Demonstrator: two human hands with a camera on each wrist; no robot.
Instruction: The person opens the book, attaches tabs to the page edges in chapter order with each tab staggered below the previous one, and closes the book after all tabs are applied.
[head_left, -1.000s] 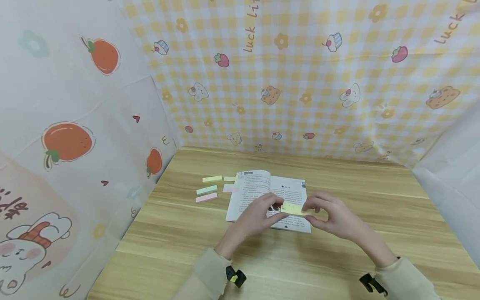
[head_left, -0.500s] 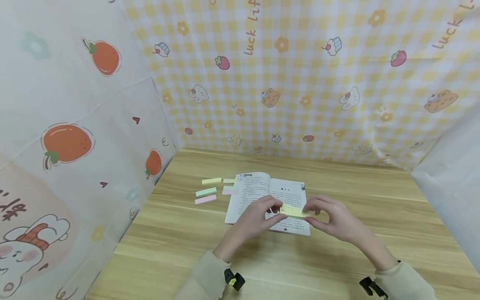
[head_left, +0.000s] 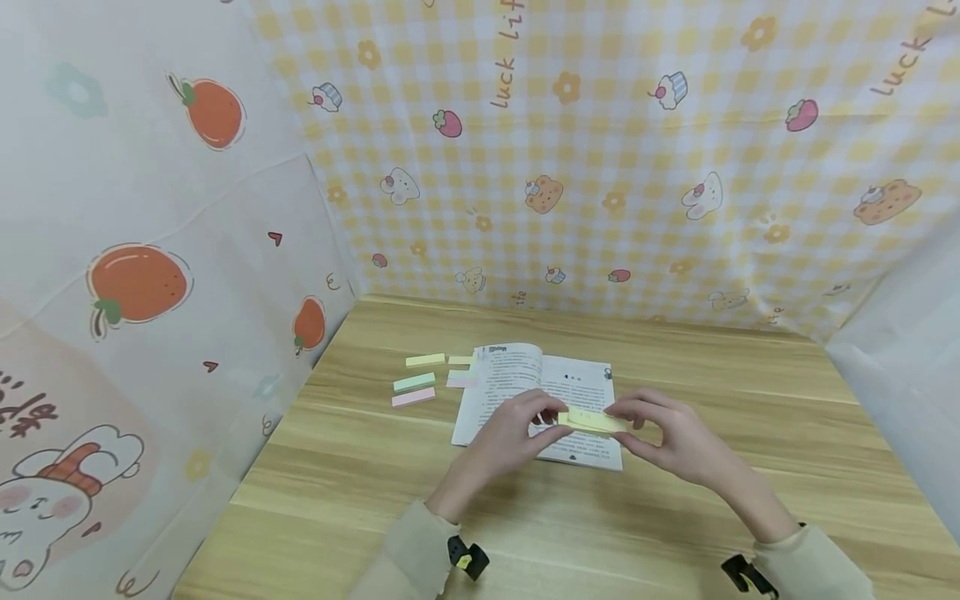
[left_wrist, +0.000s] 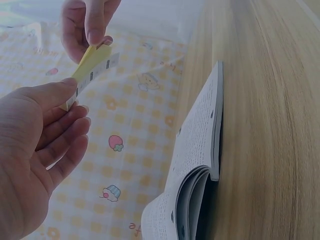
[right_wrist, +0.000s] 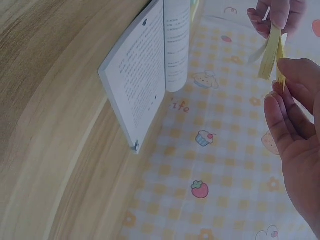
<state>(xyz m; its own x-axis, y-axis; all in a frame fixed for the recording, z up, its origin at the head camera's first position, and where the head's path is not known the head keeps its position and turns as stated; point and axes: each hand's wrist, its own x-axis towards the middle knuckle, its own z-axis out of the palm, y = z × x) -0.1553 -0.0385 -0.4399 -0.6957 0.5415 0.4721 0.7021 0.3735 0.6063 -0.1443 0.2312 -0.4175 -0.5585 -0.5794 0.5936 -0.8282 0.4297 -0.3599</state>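
Note:
Over the open book (head_left: 498, 383), a yellow pad of sticky notes (head_left: 592, 421) is stretched between both hands. My left hand (head_left: 513, 429) pinches its left end between thumb and fingers. At the other end, the thumb and fingertips of my right hand (head_left: 670, 432) pinch the pad. From the right wrist view, the yellow strips (right_wrist: 269, 56) fan apart, with a gap between layers near the left hand's fingertips. A white backing strip with dark marks (left_wrist: 94, 75) shows along the pad's underside in the left wrist view.
Left of the book lie yellow (head_left: 425, 360), green (head_left: 414, 382) and pink (head_left: 413, 397) sticky-note pads. Pale tabs (head_left: 461, 378) stick out from the book's left edge. A checked cloth (head_left: 600, 233) hangs behind the wooden table (head_left: 750, 400).
The pad's layers have parted: a raised strip now shows near its left end, and the yellow reaches further right. Both hands stay nearly in place above the book.

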